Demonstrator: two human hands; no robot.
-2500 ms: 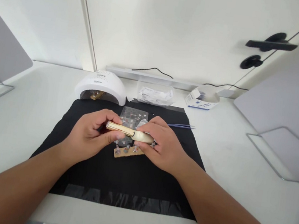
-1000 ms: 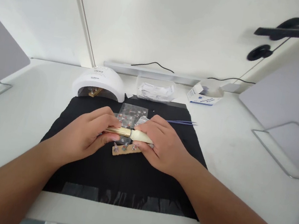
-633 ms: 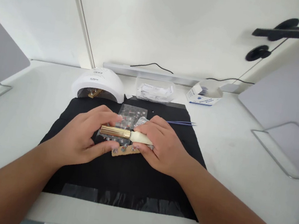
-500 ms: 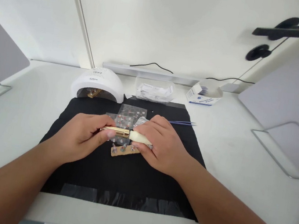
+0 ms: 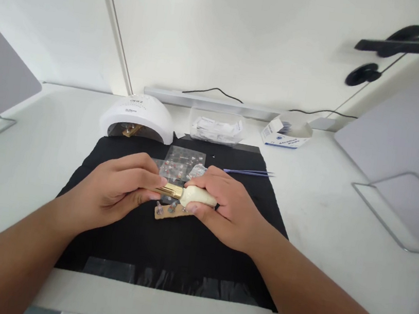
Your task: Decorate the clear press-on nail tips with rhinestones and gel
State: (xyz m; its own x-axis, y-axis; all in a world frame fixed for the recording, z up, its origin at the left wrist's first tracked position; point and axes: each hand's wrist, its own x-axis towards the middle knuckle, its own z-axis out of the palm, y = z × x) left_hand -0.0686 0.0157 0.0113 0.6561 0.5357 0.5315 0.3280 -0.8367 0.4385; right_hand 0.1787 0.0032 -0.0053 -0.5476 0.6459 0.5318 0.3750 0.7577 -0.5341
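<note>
A cream nail polish bottle [image 5: 198, 197] lies sideways between my hands, its gold cap [image 5: 171, 189] pointing left. My left hand [image 5: 121, 189] is closed, thumb and fingers pinching the cap. Wrapped round the bottle's body is my right hand [image 5: 228, 204]. Cap and bottle meet at the neck. Just below them, a tan strip [image 5: 171, 212] carries several small nail-like pieces; its right end is hidden by my right hand. Behind the bottle lie clear sticker sheets [image 5: 188, 158] with small reddish and white designs, and a crumpled whitish piece [image 5: 197, 170].
A black mat [image 5: 164, 254] covers the table's middle. At its back stand a white nail lamp [image 5: 140, 111] with a gold-coloured item inside, a clear tub [image 5: 217, 128] of white packets and an open alcohol-pad box [image 5: 286, 132]. Purple tweezers [image 5: 250, 172] lie right of the sheets.
My left fingers have shifted their grip round the cap, covering more of it. The bottle has turned slightly, and more of its cream body shows in my right hand.
</note>
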